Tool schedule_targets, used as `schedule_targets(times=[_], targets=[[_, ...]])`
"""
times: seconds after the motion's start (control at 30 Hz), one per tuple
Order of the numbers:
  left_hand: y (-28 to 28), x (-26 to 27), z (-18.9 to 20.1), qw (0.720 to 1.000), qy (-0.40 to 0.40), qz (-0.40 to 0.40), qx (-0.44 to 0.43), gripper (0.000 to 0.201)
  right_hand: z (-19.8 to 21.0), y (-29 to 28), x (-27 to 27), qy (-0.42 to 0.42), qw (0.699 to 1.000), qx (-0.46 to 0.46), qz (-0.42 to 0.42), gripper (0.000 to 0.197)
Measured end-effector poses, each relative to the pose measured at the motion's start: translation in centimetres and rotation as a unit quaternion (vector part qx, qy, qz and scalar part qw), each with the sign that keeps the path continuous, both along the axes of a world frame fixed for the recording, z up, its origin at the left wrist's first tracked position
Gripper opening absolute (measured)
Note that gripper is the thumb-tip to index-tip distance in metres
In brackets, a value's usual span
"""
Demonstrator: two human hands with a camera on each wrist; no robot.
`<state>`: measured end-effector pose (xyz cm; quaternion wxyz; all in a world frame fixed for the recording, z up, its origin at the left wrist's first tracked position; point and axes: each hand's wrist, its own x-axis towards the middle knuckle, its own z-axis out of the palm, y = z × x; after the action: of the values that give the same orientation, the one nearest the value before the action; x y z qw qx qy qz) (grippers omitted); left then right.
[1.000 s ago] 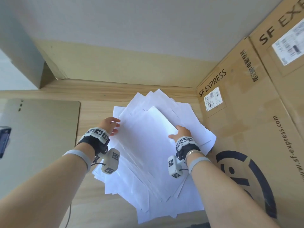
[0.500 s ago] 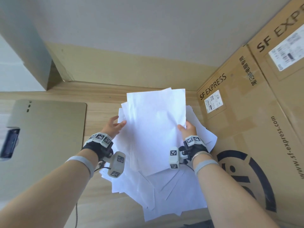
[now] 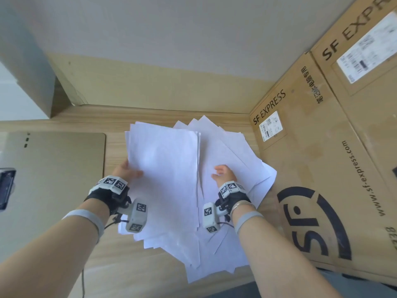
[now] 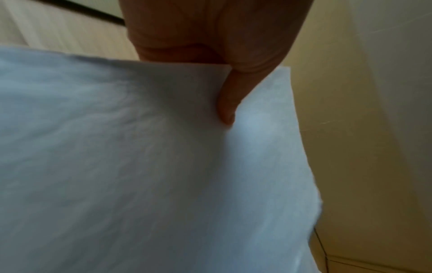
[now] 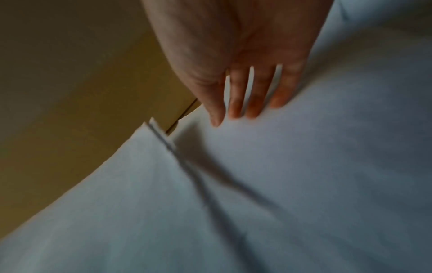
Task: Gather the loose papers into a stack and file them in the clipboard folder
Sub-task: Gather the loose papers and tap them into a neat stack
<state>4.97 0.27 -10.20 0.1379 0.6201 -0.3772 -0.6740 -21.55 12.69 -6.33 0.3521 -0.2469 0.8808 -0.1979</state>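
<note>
My left hand pinches the left edge of a small stack of white sheets lifted above the pile, thumb on top; the left wrist view shows the thumb lying on the held sheets. My right hand is off that stack, its straight fingers lying flat on the loose papers that are fanned over the wooden desk. More loose papers fill the right wrist view. The tan clipboard folder lies flat at the left, with its dark clip at the frame's left edge.
Large SF Express cardboard boxes stand against the right side of the papers. A wall closes the back of the desk, and a box corner stands at the back left. A thin cable hangs near my left forearm.
The lifted sheets have shifted left and now hang from my left hand alone. My right hand let go of them and dropped onto the loose pile on the right.
</note>
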Motion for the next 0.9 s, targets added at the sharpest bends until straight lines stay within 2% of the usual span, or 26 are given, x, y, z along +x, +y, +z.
schedule_targets(times=[0.1,0.23,0.33,0.43,0.6,0.73,0.8,0.9], targets=[[0.2,0.8,0.4,0.999,-0.044,-0.004,-0.013,0.055,0.2,2.1,-1.9,0.084,0.986,0.12,-0.08,0.05],[0.4,1.4,0.4,0.997,-0.077,-0.009,-0.018,0.053,0.8,3.4,-2.3,0.049,0.962,0.206,-0.172,0.084],[0.5,1.5,0.0,0.996,-0.089,-0.019,-0.019,0.052,0.7,3.5,-2.2,0.039,0.956,0.211,-0.2,0.098],[0.6,1.5,-0.2,0.995,-0.097,-0.03,-0.019,0.052,0.7,3.3,-2.7,0.05,0.963,0.155,-0.216,0.103],[0.7,1.2,0.0,0.992,-0.114,-0.036,-0.027,0.053,0.7,3.2,-3.2,0.095,0.968,0.048,-0.228,0.098],[0.8,1.1,0.0,0.989,-0.137,-0.039,-0.038,0.052,1.1,3.2,-2.4,-0.006,0.953,-0.04,-0.299,0.088],[0.8,1.1,0.1,0.989,-0.141,-0.034,-0.042,0.051,1.3,3.5,-2.0,-0.065,0.948,-0.037,-0.308,0.083],[0.8,1.3,0.2,0.989,-0.142,-0.028,-0.042,0.052,1.3,3.7,-1.5,-0.082,0.968,0.033,-0.233,0.052]])
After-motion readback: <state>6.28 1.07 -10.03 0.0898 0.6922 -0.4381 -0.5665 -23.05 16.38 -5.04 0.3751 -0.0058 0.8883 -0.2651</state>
